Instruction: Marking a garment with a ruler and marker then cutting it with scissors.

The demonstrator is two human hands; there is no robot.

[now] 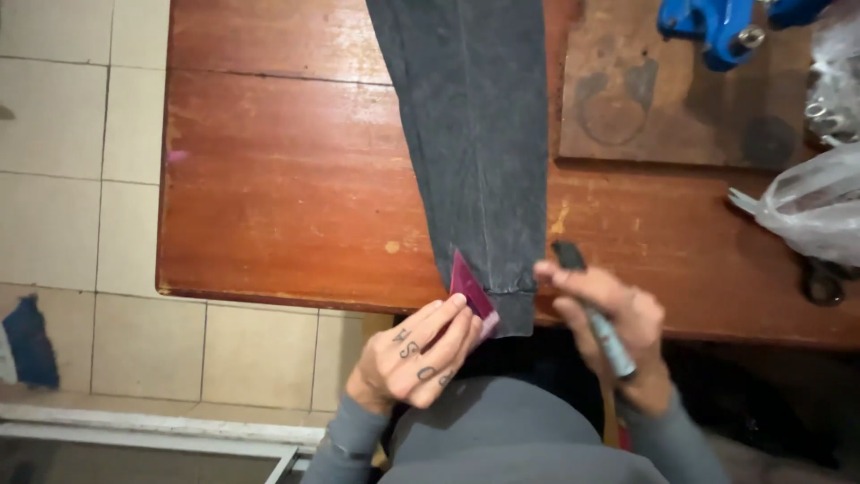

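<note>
Left hand: the left hand [419, 351] lay at the near edge of the reddish-brown wooden surface [287, 179]; its fingers pinched a small flat magenta card-like piece [469, 285], pressing it against the cloth.
Magenta piece: it stood tilted, its upper corner pointing away from the person; it touched the left side of the cuff, just above the left fingertips.
Cloth: the long dark grey fabric sleeve-like strip [475, 134] ran from the far side of the surface straight toward the person; its long axis lay near to far; its hemmed cuff end [511, 300] hung just over the near edge, between the two hands.
Right hand: the right hand [618, 327] was clenched around a slim grey marker-like tool with a black tip [591, 309]; the tip pointed away and slightly left, just beside the cuff's right edge.
Nearer hand: the left touched the cuff through the magenta piece; the right sat just apart from it.
</note>
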